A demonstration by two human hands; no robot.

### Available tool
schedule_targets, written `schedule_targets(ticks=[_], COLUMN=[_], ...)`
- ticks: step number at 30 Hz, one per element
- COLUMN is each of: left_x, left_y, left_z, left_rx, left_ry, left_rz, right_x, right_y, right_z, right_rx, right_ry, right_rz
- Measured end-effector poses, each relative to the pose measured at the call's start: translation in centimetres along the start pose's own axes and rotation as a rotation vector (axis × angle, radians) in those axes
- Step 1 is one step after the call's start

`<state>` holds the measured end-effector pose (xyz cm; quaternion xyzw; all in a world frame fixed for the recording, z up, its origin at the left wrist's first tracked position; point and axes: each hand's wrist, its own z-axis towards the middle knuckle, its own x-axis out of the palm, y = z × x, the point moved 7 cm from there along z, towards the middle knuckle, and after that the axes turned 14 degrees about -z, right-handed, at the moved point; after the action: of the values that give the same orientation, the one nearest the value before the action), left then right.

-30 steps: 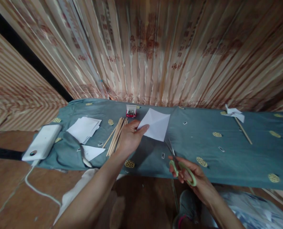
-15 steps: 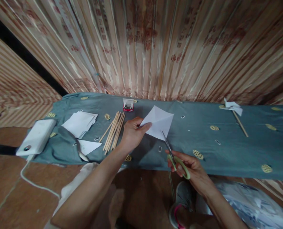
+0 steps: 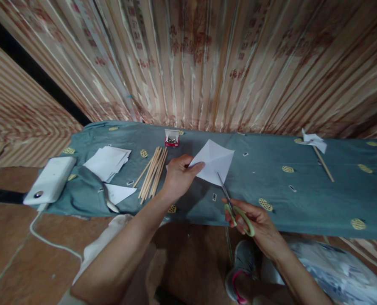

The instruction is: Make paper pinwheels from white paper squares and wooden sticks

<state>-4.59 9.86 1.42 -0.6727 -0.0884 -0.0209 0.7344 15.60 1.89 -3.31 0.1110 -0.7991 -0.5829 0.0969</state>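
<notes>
My left hand (image 3: 179,177) is closed on the left corner of a creased white paper square (image 3: 214,159), thumb on top. The sheet is held up over the cloth. In my right hand (image 3: 250,218) is a pair of scissors (image 3: 244,220) with light green handles, fingers in the loops. The scissor blades reach the paper's lower corner and lie over it. Left of my left hand lie several wooden sticks (image 3: 153,173). Just behind them stands a small open red box (image 3: 172,140) with tiny metal pieces inside.
A blue-green cloth (image 3: 271,148) covers the long table. White paper sheets (image 3: 107,162), a folded paper piece (image 3: 120,193) and a white power bank (image 3: 51,180) with a cable lie left. A paper pinwheel (image 3: 314,140) on a stick lies right. A pleated curtain (image 3: 191,63) hangs behind.
The scissor blades have moved slightly further in over the paper. Both hands keep their holds, and the whole view has shifted slightly.
</notes>
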Motion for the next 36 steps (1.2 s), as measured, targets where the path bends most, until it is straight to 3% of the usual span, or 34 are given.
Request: schedule_targets(ticks=[17,26,36], left_x=[0.1,0.8,0.9], left_y=[-0.3,1.1,0.7], left_z=[-0.2,-0.4,-0.5], left_rx=[-0.031,-0.106,-0.118], left_ry=[-0.002,0.042,0.040], left_rz=[-0.012,-0.088,-0.093], right_x=[-0.2,-0.3,-0.5], right_y=[-0.1,-0.3,-0.3], right_z=[0.1,0.1,0.1], right_rx=[0.017,-0.001,-0.004], right_ry=[-0.045,-0.038,-0.051], right_rz=[-0.011,-0.051,-0.035])
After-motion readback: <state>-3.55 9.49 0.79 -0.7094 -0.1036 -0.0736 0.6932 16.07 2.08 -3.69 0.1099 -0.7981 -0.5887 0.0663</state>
